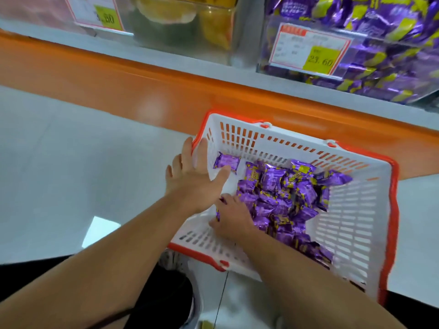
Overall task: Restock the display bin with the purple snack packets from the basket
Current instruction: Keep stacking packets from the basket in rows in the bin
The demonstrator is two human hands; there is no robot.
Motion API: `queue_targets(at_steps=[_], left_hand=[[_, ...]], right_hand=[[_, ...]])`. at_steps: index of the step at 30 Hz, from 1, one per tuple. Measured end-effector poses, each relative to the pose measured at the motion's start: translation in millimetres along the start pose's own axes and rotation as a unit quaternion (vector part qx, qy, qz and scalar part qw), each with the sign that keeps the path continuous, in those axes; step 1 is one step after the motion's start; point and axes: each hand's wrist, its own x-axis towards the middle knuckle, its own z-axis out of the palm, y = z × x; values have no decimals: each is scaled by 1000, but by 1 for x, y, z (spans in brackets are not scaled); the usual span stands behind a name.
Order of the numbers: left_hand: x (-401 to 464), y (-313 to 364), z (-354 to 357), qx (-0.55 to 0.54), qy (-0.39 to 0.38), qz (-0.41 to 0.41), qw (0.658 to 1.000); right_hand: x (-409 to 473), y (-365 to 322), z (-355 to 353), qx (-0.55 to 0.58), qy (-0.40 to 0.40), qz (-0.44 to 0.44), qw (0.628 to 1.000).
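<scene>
Clear plastic display bin [370, 74] far right, packed with purple packets behind its price tag [308, 49]. Near it on the floor, my white basket [344, 222] with orange rim; loose heap of snack packets [285, 200] in its middle, one stray packet [226, 161] at far left. Foil packets look light, crinkly, slippery, so I'd scoop a bunch by the bodies. My left hand [190, 176] lies flat, fingers spread over the basket's left rim. My right hand [231, 213] curls into the heap, gripping packets.

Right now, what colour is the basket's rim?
Orange-red, on the white basket; clearest in the head view.
</scene>
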Motion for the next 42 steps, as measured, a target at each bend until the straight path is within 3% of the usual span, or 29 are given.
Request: queue_targets(at_steps=[5,8,12,17,21,23,25,29,32,37,42], left_hand=[[0,1,-5,-1,-16,-7,1000],[-2,2,-8,-7,-23,-7,1000],[-3,4,-13,-19,-38,-8,999],[-4,12,-39,-98,-97,-57,989],[-21,49,-91,-150,-36,-16,988],[-36,77,-124,-261,-53,23,964],[-53,101,-158,-364,-126,33,922],[-93,123,-209,-457,-248,114,847],[-110,124,-227,-516,-263,156,801],[-112,140,-237,-518,-180,184,816],[-103,147,-240,-485,-153,195,839]], right_hand=[[5,2,-5,-106,-29,-26,994],[2,-2,-14,-107,-21,-40,993],[-20,-8,-40,61,48,-47,996],[-65,-14,-127,224,109,-33,968],[-112,-21,-213,269,170,-99,943],[-138,-26,-252,249,223,-143,931],[-166,-29,-288,221,273,-183,918],[-214,-33,-332,214,348,-231,883],[-230,-34,-344,199,377,-253,868],[-244,-35,-364,167,367,-278,872],[-249,-30,-380,151,373,-284,870]])
